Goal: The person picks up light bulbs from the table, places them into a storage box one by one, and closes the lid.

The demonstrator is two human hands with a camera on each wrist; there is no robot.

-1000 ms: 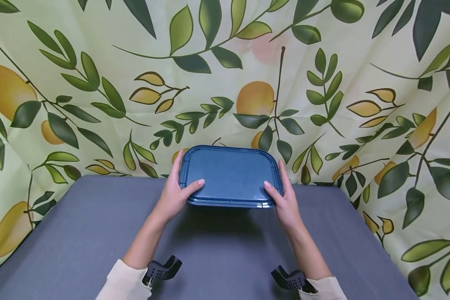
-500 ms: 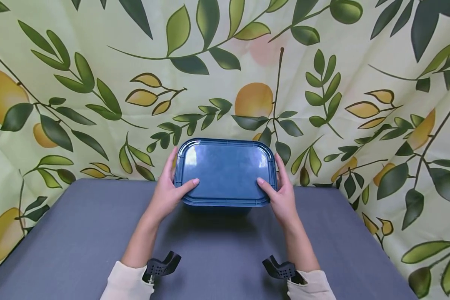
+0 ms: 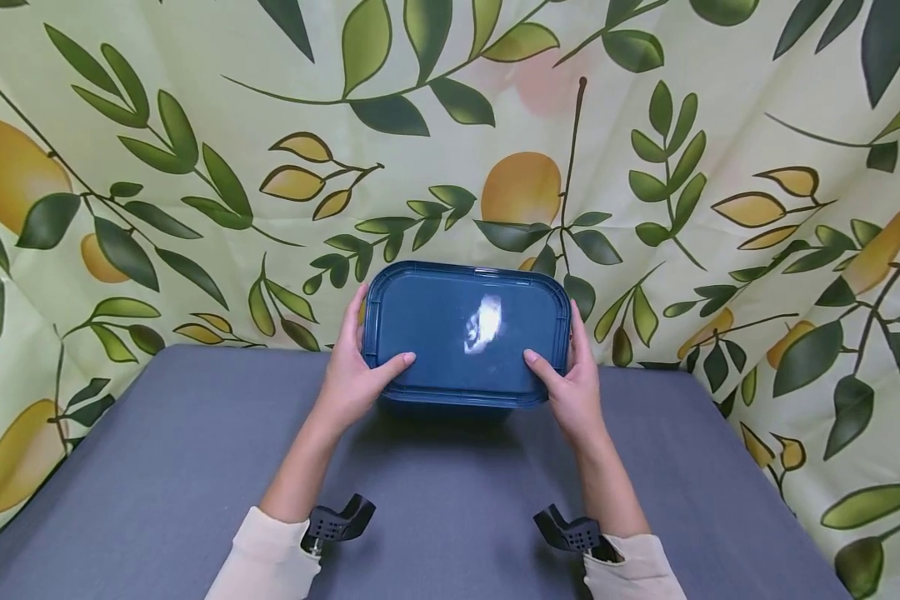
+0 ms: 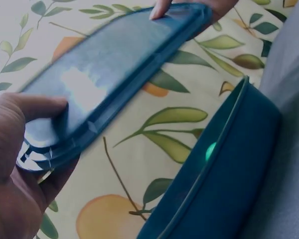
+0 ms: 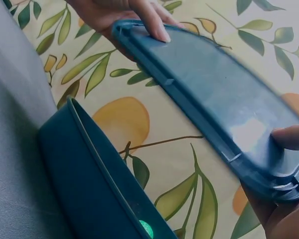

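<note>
A blue rectangular lid (image 3: 435,333) with rounded corners and a raised rim is held between both hands. My left hand (image 3: 351,377) grips its left end, thumb on top and fingers beneath. At the other end my right hand (image 3: 576,398) grips it in the same way. Both wrist views show the lid lifted apart from a deep blue box (image 4: 229,169), which stands on the table. A small bright green thing (image 4: 210,151) shows inside the box; its kind is unclear. From the head view, the lid hides most of the box.
The grey table (image 3: 195,467) stretches around the box on both sides. Behind it hangs a cloth (image 3: 435,75) printed with leaves and orange fruit. A black wrist device (image 3: 341,518) sits on the left wrist, and another black device (image 3: 570,529) on the right.
Both hands have raised the lid slightly, and its top faces the head camera more. A strip of the box's front now shows beneath its near edge. Both grips are unchanged.
</note>
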